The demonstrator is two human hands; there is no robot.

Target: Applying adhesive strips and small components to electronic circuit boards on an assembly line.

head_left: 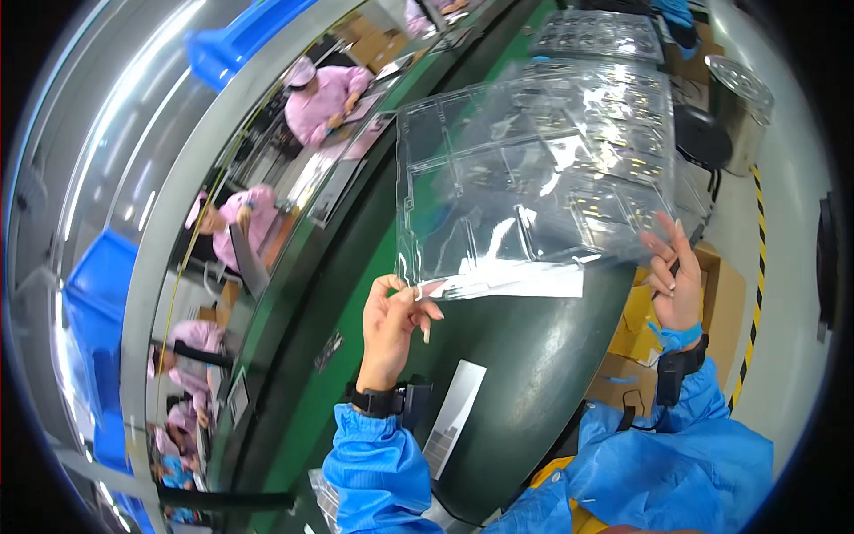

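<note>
A thin, clear plastic tray [480,191] with moulded compartments is tilted up in front of me. My left hand [389,320] pinches its near left corner between thumb and fingers. At the near right corner, my right hand [676,280] grips the edge, some fingers raised and others curled. Along the tray's near edge shows a white strip [534,283]; whether it lies in the tray or beneath it I cannot tell. Behind stand more clear trays [596,36] with small parts in them, partly seen through the plastic. Another white strip [456,418] lies on the dark green table [534,374].
An open cardboard box [725,294] with yellow material inside sits right of the table. Farther back are a black stool [703,136] and a metal bin [741,107]. A green conveyor belt [298,392] runs along the left, with several people in pink working beyond it.
</note>
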